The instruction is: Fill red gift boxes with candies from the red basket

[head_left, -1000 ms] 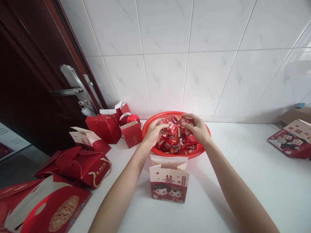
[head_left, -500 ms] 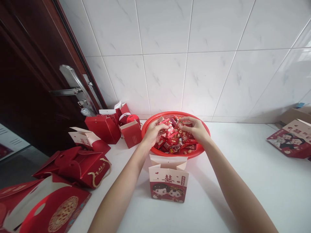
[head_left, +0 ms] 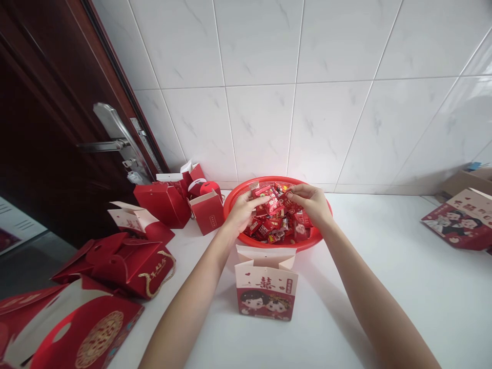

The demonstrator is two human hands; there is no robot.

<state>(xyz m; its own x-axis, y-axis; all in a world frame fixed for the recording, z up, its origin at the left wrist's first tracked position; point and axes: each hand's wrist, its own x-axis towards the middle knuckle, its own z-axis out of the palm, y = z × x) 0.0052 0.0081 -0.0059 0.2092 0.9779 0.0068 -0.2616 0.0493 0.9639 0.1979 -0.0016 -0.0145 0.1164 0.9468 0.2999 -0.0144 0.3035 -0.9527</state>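
Red in the head view: pinching a glossy red packet (head_left: 272, 201) in left hand (head_left: 241, 211), holding right hand (head_left: 310, 204) half-curled, grip unclear, over red oval plastic basket (head_left: 265, 180); perhaps fumbling through loose pinching, or brushing and toppling upright pink-and-red cardboard box (head_left: 266, 293) at six o'clock.

Soft light, right-hand glare on glossy white wall tiles (head_left: 466, 110), faint shadows on smooth white tabletop (head_left: 388, 238), stretched edges
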